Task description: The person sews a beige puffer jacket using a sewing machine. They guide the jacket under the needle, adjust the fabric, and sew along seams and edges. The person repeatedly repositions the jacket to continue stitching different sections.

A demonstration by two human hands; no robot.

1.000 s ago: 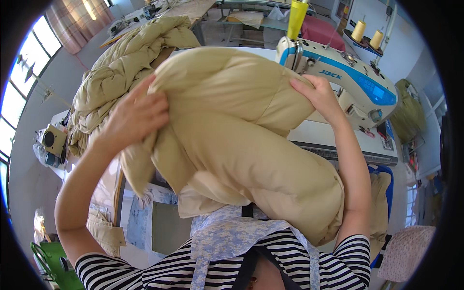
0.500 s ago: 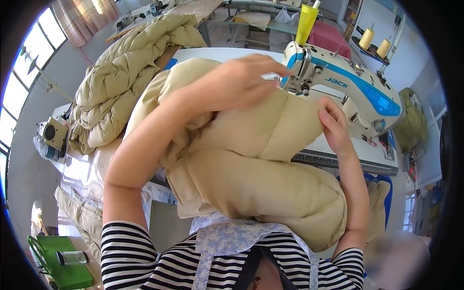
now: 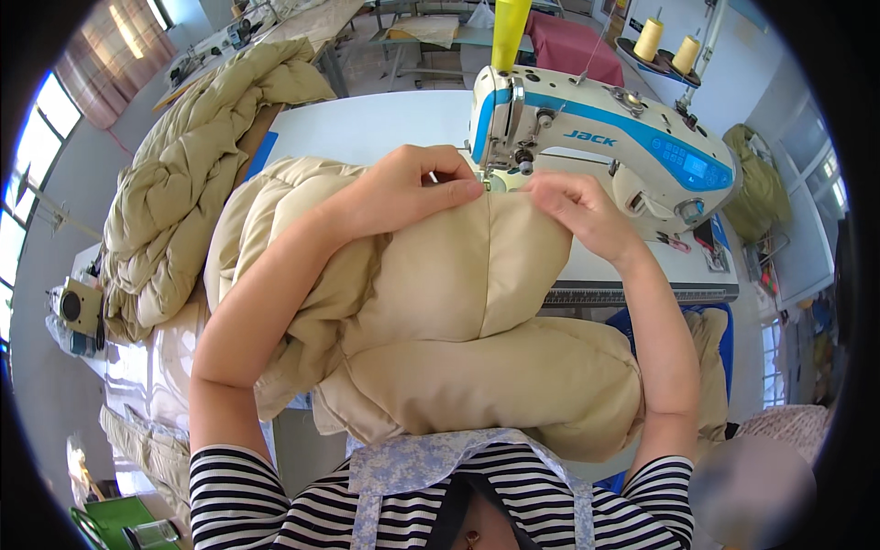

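A puffy khaki padded garment [image 3: 422,284] spreads from my lap up to the sewing machine [image 3: 596,128], its upper edge beside the presser foot and needle area. My left hand [image 3: 412,188] is closed on that edge just left of the needle, thumb and fingers pinching the fabric. On the other side of the needle, my right hand [image 3: 587,215] pinches the same edge. A vertical seam runs down the garment between the two hands. The fabric right under the presser foot is too small to make out.
Another khaki padded garment [image 3: 183,183] is heaped at the left. Yellow thread cones [image 3: 649,41] stand behind the machine, and a yellow cup-like holder [image 3: 510,32] rises above its head. Small scissors [image 3: 674,242] lie on the right of the white table [image 3: 367,115]. A green bag [image 3: 128,527] sits lower left.
My left hand has come down from above the garment and now grips its edge beside the needle. My right hand has moved left, nearer the needle. The view has shifted right.
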